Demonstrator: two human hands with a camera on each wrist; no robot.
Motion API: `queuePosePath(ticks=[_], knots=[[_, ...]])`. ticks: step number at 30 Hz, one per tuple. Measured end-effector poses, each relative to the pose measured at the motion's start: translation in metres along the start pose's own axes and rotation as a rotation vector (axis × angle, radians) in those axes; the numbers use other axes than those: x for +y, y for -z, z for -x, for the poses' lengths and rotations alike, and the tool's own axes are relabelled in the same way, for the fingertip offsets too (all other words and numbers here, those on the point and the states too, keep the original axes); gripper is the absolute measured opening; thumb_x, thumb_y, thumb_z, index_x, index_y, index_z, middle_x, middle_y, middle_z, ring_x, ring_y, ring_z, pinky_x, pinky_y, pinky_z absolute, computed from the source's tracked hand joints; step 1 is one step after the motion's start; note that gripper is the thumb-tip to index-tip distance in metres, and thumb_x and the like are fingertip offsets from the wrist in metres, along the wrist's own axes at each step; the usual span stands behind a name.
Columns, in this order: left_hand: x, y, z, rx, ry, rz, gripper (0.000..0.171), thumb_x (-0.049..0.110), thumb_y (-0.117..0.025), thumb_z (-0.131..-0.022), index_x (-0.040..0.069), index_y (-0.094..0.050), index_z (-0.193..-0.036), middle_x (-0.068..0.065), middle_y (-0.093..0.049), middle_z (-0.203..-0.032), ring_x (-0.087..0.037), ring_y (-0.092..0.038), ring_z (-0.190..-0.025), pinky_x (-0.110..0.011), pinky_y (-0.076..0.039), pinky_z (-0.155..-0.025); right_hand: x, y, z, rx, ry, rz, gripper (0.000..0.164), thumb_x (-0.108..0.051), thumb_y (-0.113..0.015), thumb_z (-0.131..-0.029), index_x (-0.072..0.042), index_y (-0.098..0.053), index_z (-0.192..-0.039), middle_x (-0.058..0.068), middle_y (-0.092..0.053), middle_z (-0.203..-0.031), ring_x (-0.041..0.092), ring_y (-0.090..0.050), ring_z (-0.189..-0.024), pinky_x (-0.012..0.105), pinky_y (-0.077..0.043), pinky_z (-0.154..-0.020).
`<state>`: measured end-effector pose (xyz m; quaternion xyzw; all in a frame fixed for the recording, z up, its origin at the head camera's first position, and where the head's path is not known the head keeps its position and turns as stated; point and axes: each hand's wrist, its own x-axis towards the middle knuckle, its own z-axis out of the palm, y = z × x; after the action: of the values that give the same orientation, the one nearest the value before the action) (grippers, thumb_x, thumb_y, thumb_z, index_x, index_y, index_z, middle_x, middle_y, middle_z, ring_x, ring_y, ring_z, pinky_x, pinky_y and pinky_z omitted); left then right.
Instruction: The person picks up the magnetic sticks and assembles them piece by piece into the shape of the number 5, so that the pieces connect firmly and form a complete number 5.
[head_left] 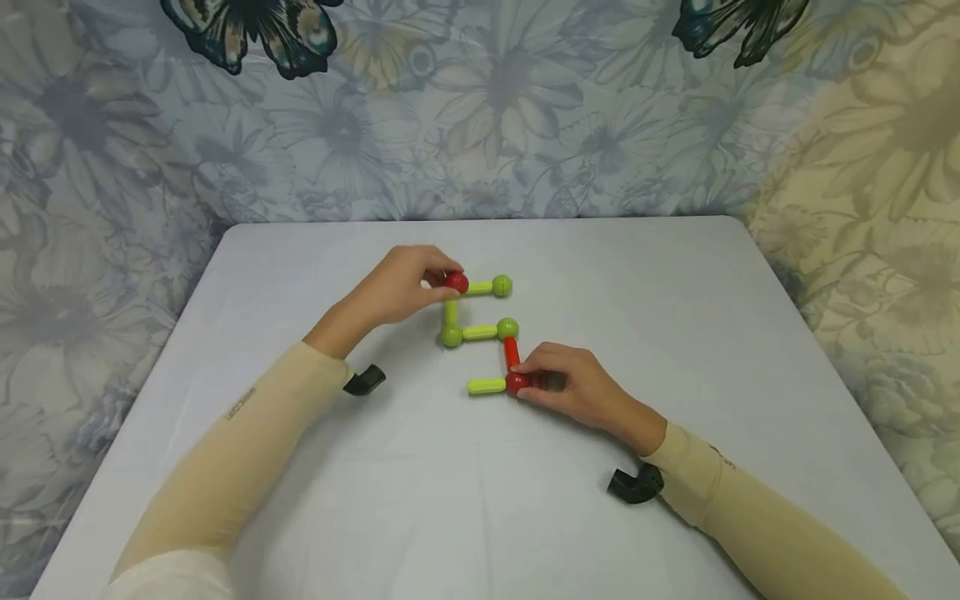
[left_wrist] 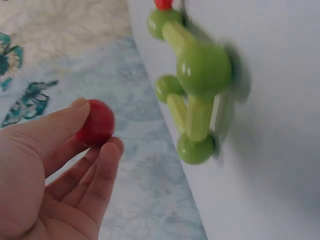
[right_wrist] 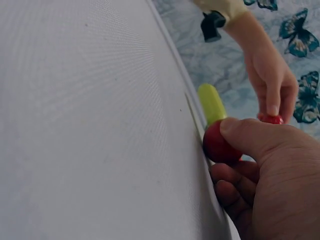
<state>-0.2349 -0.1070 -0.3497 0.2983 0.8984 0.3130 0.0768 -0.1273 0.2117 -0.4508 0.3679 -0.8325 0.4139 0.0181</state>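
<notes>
My left hand [head_left: 408, 283] pinches a red ball [left_wrist: 97, 122] between thumb and fingers. The left wrist view shows that ball held off the table, apart from the linked toy pieces. In the head view it covers the far left corner of a zigzag of yellow-green sticks [head_left: 480, 332] and green balls [head_left: 452, 337]. At the near end, my right hand [head_left: 573, 379] pinches another red ball [right_wrist: 220, 142] low at the tabletop. A red stick [head_left: 512, 353] runs from this ball up to a green ball [head_left: 507, 327]. A yellow-green stick [head_left: 487, 386] points left from it.
A white-covered table [head_left: 420, 500] lies under the pieces, with its far edge against a flower-patterned backdrop [head_left: 510, 108] with butterflies. Black curved mounts, one by the left wrist [head_left: 365, 381] and one by the right [head_left: 636, 484], stick out over the table.
</notes>
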Motion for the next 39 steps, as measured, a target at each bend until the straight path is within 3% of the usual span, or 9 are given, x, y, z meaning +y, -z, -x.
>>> queuePosePath(ticks=[5,12,17,23,30,35,39], knots=[[0.007,-0.012,0.042,-0.009,-0.005,0.076,0.040,0.013,-0.086,-0.097,0.004,-0.076,-0.134,0.000,-0.074,-0.118,-0.018,-0.072,-0.104,-0.046,-0.057,-0.098,0.000,-0.002,0.000,-0.002,-0.004,0.008,0.029,-0.010,-0.090,-0.091,-0.020,-0.083,-0.118,-0.013,-0.072,-0.109,0.012,-0.063,-0.091,0.030,-0.054,-0.073],[0.012,-0.023,0.066,-0.010,-0.037,0.115,0.037,0.012,-0.091,-0.091,0.006,-0.078,-0.125,0.003,-0.074,-0.112,-0.013,-0.071,-0.097,-0.049,-0.059,-0.093,0.001,-0.003,0.000,0.003,-0.030,0.004,0.030,-0.011,-0.092,-0.090,-0.022,-0.083,-0.116,-0.013,-0.072,-0.109,0.012,-0.064,-0.094,0.031,-0.056,-0.077],[0.015,-0.026,0.072,-0.065,-0.002,0.095,0.035,0.013,-0.091,-0.092,0.007,-0.077,-0.123,0.004,-0.074,-0.110,-0.011,-0.071,-0.094,-0.045,-0.059,-0.091,0.002,-0.003,-0.002,0.004,-0.023,-0.011,0.029,-0.011,-0.091,-0.090,-0.022,-0.082,-0.116,-0.012,-0.072,-0.108,0.012,-0.065,-0.094,0.031,-0.056,-0.078],[0.013,-0.030,0.072,-0.149,-0.019,0.066,0.031,0.010,-0.088,-0.093,0.007,-0.077,-0.122,0.003,-0.074,-0.111,-0.009,-0.070,-0.093,-0.038,-0.059,-0.090,0.002,-0.004,-0.002,0.015,-0.009,-0.027,0.028,-0.008,-0.091,-0.090,-0.020,-0.082,-0.113,-0.008,-0.072,-0.104,0.013,-0.065,-0.089,0.031,-0.056,-0.076],[0.013,-0.033,0.071,-0.212,0.007,0.098,0.032,0.007,-0.087,-0.092,0.004,-0.078,-0.122,0.000,-0.074,-0.112,-0.009,-0.073,-0.094,-0.029,-0.060,-0.086,0.002,-0.005,-0.002,0.027,0.000,-0.047,0.028,-0.008,-0.091,-0.090,-0.021,-0.081,-0.111,-0.009,-0.071,-0.102,0.013,-0.065,-0.086,0.033,-0.057,-0.073],[0.011,-0.040,0.070,-0.270,0.019,0.115,0.029,0.008,-0.088,-0.091,0.007,-0.079,-0.118,0.003,-0.074,-0.109,-0.008,-0.073,-0.094,-0.029,-0.059,-0.086,0.002,-0.005,-0.003,0.022,-0.004,-0.041,0.027,-0.008,-0.092,-0.089,-0.022,-0.081,-0.110,-0.011,-0.071,-0.102,0.011,-0.065,-0.086,0.032,-0.057,-0.073],[0.011,-0.045,0.070,-0.283,-0.012,0.087,0.028,0.009,-0.089,-0.091,0.008,-0.080,-0.117,0.006,-0.074,-0.104,-0.008,-0.070,-0.089,-0.030,-0.058,-0.084,0.002,-0.005,-0.003,0.019,-0.001,-0.032,0.027,-0.008,-0.092,-0.089,-0.021,-0.081,-0.110,-0.011,-0.070,-0.102,0.011,-0.064,-0.086,0.032,-0.056,-0.073]])
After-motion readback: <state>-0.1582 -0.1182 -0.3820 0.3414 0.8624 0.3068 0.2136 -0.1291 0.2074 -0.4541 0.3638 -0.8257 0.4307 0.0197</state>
